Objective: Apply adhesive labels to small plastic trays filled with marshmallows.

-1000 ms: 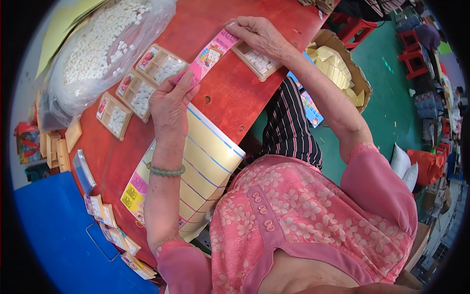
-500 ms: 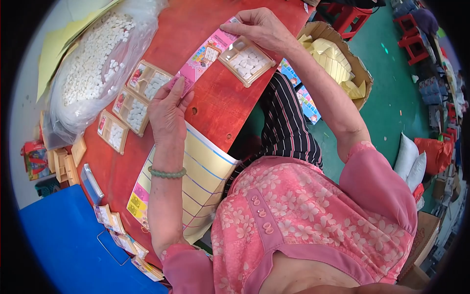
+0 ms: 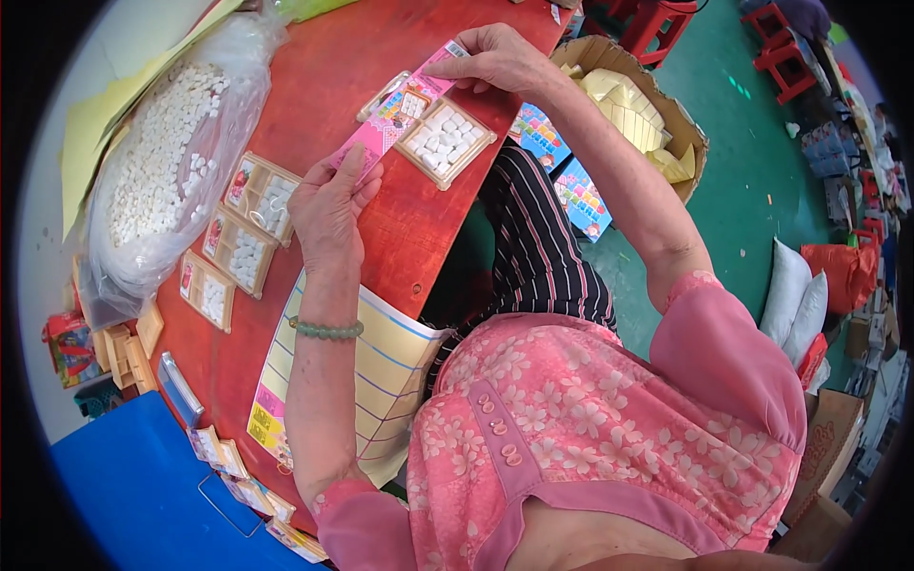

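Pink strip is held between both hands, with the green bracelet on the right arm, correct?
Wrong arm: the head view shows the green bracelet on the left arm. The left hand and right hand do hold the pink strip between them.

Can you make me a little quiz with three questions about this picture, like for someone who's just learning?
1. True or false: the left hand and the right hand both hold the pink printed strip.

2. Pick one. Which arm wears the green bead bracelet?
A) right
B) left
C) both

3. Fill in the blank: the clear plastic bag holds lots of small ____ pieces.

Key: 1. True; 2. B; 3. white
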Available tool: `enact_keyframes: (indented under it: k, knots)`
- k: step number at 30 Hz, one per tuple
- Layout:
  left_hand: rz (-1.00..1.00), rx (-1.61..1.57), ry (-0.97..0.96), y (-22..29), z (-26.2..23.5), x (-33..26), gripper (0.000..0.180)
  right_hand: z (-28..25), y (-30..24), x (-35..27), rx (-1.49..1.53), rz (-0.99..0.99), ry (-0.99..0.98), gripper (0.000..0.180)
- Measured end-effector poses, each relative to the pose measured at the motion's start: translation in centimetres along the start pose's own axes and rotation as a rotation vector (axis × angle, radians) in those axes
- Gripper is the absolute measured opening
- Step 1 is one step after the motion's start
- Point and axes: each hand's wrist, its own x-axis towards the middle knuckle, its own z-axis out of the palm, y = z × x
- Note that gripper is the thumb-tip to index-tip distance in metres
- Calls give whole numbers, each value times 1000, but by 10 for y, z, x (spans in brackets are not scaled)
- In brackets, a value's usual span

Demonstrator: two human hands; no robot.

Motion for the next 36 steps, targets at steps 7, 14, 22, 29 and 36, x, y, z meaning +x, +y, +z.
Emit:
enact_keyframes:
  k: [7, 14, 22, 29, 36]
  knots:
    - [10, 45, 37, -6, 1, 5, 20, 1, 0, 0, -11, 77, -32, 28]
    - [3, 50, 52, -7, 3, 9, 20, 1, 0, -1, 13, 99, -43, 26]
    - [8, 39, 49, -10, 1, 11, 20, 3, -3, -2, -99, 100, -35, 26]
    - [0, 48, 48, -11, 0, 13, 20, 5, 7, 2, -105, 70, -32, 25]
    - [-9, 80, 60, -12, 0, 14, 19, 5, 7, 2, -101, 62, -42, 24]
